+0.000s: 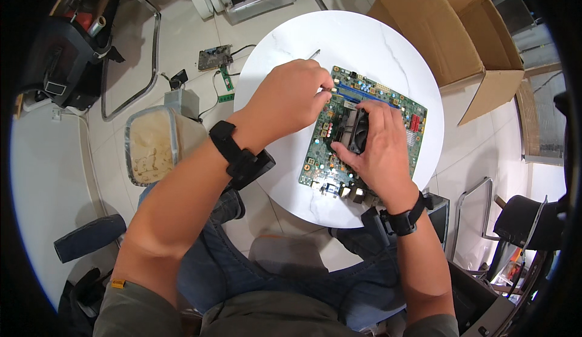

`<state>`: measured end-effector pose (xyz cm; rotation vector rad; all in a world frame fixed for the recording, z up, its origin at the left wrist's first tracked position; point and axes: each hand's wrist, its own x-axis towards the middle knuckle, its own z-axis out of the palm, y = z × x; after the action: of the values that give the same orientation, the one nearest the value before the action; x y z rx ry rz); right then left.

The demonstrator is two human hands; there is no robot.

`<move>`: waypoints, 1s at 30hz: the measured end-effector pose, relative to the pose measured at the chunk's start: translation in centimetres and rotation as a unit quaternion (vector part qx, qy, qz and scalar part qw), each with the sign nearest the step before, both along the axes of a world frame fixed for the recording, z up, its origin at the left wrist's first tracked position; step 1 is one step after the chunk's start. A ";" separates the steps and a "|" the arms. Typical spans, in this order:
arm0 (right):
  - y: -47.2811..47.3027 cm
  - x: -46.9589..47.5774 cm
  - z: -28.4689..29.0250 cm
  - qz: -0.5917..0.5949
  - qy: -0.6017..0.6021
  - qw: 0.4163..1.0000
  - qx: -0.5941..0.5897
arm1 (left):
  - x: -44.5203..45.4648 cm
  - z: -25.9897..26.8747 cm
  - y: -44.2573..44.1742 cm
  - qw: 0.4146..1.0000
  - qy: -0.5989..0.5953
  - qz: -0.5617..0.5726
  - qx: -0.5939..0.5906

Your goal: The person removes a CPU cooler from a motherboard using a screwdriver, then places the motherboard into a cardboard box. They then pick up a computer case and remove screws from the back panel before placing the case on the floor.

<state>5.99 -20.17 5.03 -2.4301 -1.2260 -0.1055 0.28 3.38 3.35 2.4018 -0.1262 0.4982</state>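
A green computer motherboard [318, 153] lies at a slant on the round white table [282, 169], its port side towards me. My right hand [386, 150] grips a CPU cooler with a black fan [360, 130], thumb on the near-left side and fingers over the far side. The cooler is tilted over the middle of the board; its contact with the board is hidden. At the board's left edge, by the ends of the blue memory slots [363, 92], the thumb and forefinger of my left hand [295, 94] are bent close together. Whether they pinch something small cannot be made out.
A thin metal shaft [314, 54] shows on the table beyond my left hand. On the floor at left are a circuit board [214, 58], green memory modules [226, 97] and a lined bin [152, 148]. An open cardboard box [436, 28] stands at far right.
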 end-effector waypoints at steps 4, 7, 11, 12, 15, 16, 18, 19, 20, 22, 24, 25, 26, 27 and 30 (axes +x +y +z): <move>-0.3 0.0 0.6 0.009 0.035 0.999 0.002 | 0.3 0.4 -0.2 0.995 0.048 -0.003 -0.093; -1.0 0.2 1.8 0.023 0.085 0.996 0.028 | 0.3 0.4 -0.2 0.993 0.074 0.007 -0.091; -3.7 2.0 4.3 0.017 0.179 0.982 0.056 | -0.1 0.1 0.0 0.992 0.105 -0.013 -0.064; -4.5 2.6 4.7 0.005 0.198 0.979 0.045 | -0.3 0.1 0.0 0.991 0.124 -0.010 -0.054; -6.9 4.0 5.3 -0.013 0.214 0.977 -0.012 | -0.7 0.4 -0.2 0.990 0.139 -0.001 -0.018; -7.6 4.2 5.2 -0.017 0.210 0.977 -0.037 | -0.8 0.7 -0.4 0.993 0.117 0.005 -0.005; -8.6 4.4 4.6 -0.044 0.166 0.981 -0.095 | -1.0 1.7 -0.9 0.992 0.124 0.015 0.031; -9.0 4.5 4.2 -0.022 0.136 0.987 -0.080 | -1.1 2.2 -1.4 0.995 0.077 -0.003 0.057; -9.2 4.4 3.7 -0.015 0.112 0.991 -0.077 | -1.2 2.8 -1.9 0.996 0.038 -0.022 0.080; -9.5 4.1 2.8 0.018 0.046 0.998 -0.040 | -1.5 3.9 -3.4 0.992 0.007 -0.070 0.103; -9.2 4.0 1.9 0.005 0.052 0.997 -0.054 | -1.3 4.6 -5.4 0.987 0.024 -0.093 0.126; -9.0 4.0 1.5 0.000 0.052 0.996 -0.067 | -1.1 4.8 -6.4 0.985 0.029 -0.100 0.138; -8.8 3.8 1.2 -0.017 0.064 0.994 -0.090 | -0.8 5.1 -7.1 0.977 0.038 -0.114 0.177; -8.8 3.7 1.0 -0.020 0.047 0.995 -0.088 | -0.4 5.3 -7.7 0.973 0.069 -0.123 0.184; -9.0 3.6 0.5 -0.032 0.014 0.993 -0.110 | 0.9 5.6 -8.6 0.956 0.116 -0.150 0.224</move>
<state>9.58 -29.21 5.57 -2.6513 -1.2038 0.0482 1.18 -5.26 8.93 2.7898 -0.5424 0.0422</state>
